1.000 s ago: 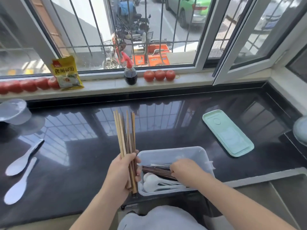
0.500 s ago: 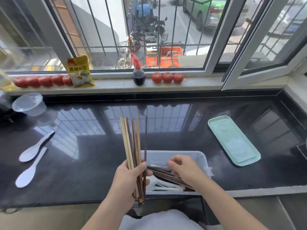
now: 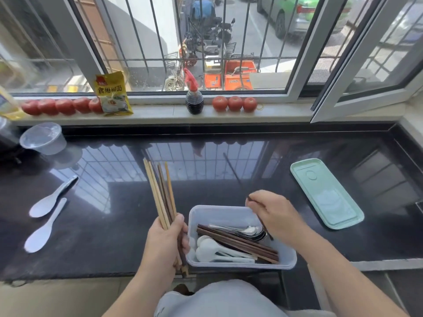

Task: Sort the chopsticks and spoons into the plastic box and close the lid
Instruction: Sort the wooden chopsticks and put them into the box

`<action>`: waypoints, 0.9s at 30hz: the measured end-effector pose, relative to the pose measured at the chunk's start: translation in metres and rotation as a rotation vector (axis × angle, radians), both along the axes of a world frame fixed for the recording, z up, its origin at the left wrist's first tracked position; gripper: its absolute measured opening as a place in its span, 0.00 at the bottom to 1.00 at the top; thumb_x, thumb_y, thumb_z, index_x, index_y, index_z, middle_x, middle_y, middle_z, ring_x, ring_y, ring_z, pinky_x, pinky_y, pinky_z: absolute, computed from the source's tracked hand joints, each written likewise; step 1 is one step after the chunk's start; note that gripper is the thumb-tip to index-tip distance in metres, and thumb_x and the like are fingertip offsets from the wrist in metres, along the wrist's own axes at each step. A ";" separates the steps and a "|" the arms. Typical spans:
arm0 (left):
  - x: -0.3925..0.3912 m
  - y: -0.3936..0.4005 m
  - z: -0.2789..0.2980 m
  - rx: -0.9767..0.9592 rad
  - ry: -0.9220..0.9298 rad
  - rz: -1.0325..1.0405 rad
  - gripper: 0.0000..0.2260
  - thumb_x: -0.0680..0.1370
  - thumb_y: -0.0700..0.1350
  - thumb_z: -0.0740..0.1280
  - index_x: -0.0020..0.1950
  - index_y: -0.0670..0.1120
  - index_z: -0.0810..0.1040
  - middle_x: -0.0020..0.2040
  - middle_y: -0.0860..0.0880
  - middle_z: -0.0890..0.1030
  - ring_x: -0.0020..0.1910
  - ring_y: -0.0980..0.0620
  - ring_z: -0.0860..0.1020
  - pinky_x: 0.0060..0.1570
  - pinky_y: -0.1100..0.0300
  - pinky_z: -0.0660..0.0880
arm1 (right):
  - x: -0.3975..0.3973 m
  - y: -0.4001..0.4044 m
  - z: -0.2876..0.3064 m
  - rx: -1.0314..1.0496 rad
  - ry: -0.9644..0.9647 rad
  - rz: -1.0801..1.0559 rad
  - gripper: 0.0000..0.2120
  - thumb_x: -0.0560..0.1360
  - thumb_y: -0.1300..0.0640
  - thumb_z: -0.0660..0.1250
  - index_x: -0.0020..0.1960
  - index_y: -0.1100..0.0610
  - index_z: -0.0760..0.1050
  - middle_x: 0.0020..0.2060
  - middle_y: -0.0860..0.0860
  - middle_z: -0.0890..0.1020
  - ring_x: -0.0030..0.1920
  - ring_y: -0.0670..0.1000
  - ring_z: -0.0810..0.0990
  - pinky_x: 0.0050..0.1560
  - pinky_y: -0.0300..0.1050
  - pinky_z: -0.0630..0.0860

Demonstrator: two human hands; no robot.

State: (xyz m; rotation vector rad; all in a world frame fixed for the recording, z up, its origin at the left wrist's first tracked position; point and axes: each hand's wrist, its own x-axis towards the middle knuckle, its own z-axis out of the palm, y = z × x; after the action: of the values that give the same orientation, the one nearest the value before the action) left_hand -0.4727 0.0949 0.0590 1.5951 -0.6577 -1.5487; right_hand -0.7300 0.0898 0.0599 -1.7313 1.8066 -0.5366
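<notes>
Sorting is under way at the dark counter [image 3: 114,236]: the person's left hand [image 3: 166,242] is wrapped around a bundle of chopsticks [image 3: 160,193] held nearly upright just left of the plastic box [image 3: 240,266], while the right hand [image 3: 274,216] pinches a single dark chopstick [image 3: 235,175] above the box's far end, its tip pointing away toward the window. I judge this the chopstick-sorting step, with the next move calling for that stick to be turned lengthwise and laid beside the dark chopsticks [image 3: 238,243] already lying in the box. Counting: the bundle shows roughly five or six sticks, too overlapped to be sure; the box holds several white spoons [image 3: 212,250] and a nest of metal spoons [image 3: 249,231], numbers unclear. Two white spoons [image 3: 43,216] lie on the counter well to the left, not yet collected. One pale green lid [image 3: 325,193] lies flat on the counter to the right, apart from the box.
</notes>
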 end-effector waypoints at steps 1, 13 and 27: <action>0.003 -0.001 -0.002 0.006 0.011 0.025 0.08 0.84 0.44 0.65 0.48 0.42 0.73 0.29 0.46 0.75 0.25 0.49 0.69 0.26 0.58 0.67 | -0.002 -0.002 -0.014 0.122 0.272 0.172 0.09 0.83 0.53 0.60 0.47 0.52 0.76 0.42 0.48 0.80 0.44 0.52 0.78 0.47 0.50 0.75; 0.000 0.007 -0.011 0.048 0.097 -0.008 0.05 0.82 0.37 0.66 0.56 0.38 0.80 0.33 0.41 0.77 0.30 0.47 0.73 0.29 0.55 0.72 | 0.039 -0.002 -0.095 0.311 0.617 0.374 0.04 0.79 0.55 0.64 0.50 0.56 0.75 0.47 0.54 0.78 0.47 0.59 0.77 0.39 0.48 0.71; -0.037 0.018 0.011 -0.009 0.168 -0.312 0.07 0.79 0.38 0.71 0.56 0.43 0.83 0.47 0.38 0.87 0.45 0.41 0.86 0.40 0.53 0.80 | 0.085 0.030 0.011 0.259 -0.864 -0.289 0.08 0.82 0.59 0.65 0.50 0.61 0.81 0.44 0.57 0.86 0.43 0.57 0.86 0.46 0.53 0.84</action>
State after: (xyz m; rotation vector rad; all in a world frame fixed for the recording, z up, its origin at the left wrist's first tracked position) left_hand -0.5096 0.1127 0.0703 1.3841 -0.8472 -1.8794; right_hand -0.6446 0.1198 0.0704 -0.8459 1.3913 -0.9398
